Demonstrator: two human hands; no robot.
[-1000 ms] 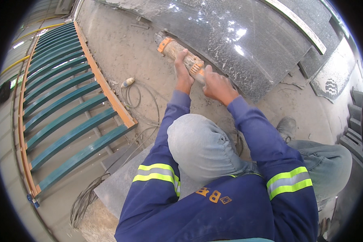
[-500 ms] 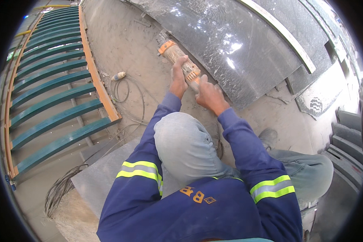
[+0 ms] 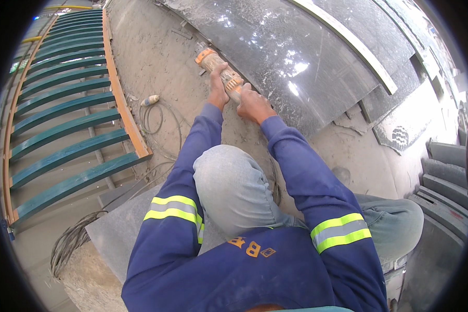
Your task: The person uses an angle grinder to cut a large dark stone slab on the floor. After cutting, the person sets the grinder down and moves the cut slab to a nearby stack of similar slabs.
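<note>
A dusty power grinder (image 3: pixel 211 62) with orange bands and a greyish body is held in both my hands, its head pointing away and to the left. My left hand (image 3: pixel 218 89) wraps round the middle of its body. Closer to me, my right hand (image 3: pixel 256 106) grips the rear end. The tool lies along the near left edge of a large dark stone slab (image 3: pixel 327 78). Dust and the small scale hide whether its head touches that edge.
Left stands a rack (image 3: pixel 122 93) with orange rails and green slats. A cable with a connector (image 3: pixel 150 100) lies coiled on the dusty floor beside it. More cable (image 3: pixel 73 239) is bundled at lower left. Dark stone pieces (image 3: pixel 444 179) stack at right. A pale strip (image 3: pixel 348 44) rests on the slabs.
Both hands and the grinder have moved farther away and slightly left along the slab's edge, and my arms reach out more. The whole view has shifted a little.
</note>
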